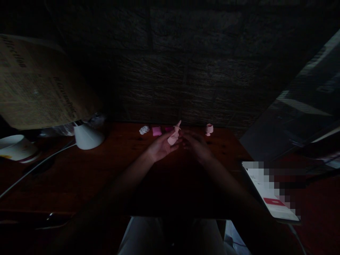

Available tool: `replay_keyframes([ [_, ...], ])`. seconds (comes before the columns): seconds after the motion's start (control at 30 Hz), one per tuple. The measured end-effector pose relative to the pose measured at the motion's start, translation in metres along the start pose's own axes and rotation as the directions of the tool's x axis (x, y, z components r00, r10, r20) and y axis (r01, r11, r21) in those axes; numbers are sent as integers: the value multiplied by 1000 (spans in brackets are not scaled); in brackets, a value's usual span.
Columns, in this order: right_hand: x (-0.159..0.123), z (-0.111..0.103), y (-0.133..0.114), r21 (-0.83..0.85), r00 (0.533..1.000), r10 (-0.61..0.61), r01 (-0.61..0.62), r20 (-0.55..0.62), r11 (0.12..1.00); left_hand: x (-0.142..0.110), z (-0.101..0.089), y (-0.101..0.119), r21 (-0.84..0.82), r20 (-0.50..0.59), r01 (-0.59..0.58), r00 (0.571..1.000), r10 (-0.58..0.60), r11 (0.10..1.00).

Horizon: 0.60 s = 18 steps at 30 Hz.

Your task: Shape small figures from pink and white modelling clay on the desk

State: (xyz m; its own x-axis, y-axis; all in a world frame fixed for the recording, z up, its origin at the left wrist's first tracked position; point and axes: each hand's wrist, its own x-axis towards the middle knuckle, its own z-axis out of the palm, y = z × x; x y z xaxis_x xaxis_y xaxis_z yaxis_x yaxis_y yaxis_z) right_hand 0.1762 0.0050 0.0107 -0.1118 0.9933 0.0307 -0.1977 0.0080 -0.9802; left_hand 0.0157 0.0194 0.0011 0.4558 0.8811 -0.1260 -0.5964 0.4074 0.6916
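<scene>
On the dim wooden table [117,170] by a dark wall [186,63], the left hand [160,147] holds a pink figure [174,136]; the right [198,145] hovers close, half open.

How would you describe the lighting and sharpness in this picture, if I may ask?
Head view: very dim overall, the brown wooden tabletop sinking to near black between the forearms; rough dark block wall barely readable; right hand soft, perhaps from motion; white rectangular panel comparatively bright, partly masked by coarse pixel blocks.
</scene>
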Motion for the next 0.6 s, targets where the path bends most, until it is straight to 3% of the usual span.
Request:
replay_keyframes([
  [0.17,0,0,-1,24,999,-23,24,-28,999,1,1,-1,11,12,-33,999,33,999],
  [0.3,-1,-1,-1,-5,996,-31,31,-81,1000,1,1,-1,15,-38,-68,997,68,998],
  [0.6,-1,0,-1,-54,995,-92,90,-40,995,2,4,-3,77,-61,-125,990,130,989],
])
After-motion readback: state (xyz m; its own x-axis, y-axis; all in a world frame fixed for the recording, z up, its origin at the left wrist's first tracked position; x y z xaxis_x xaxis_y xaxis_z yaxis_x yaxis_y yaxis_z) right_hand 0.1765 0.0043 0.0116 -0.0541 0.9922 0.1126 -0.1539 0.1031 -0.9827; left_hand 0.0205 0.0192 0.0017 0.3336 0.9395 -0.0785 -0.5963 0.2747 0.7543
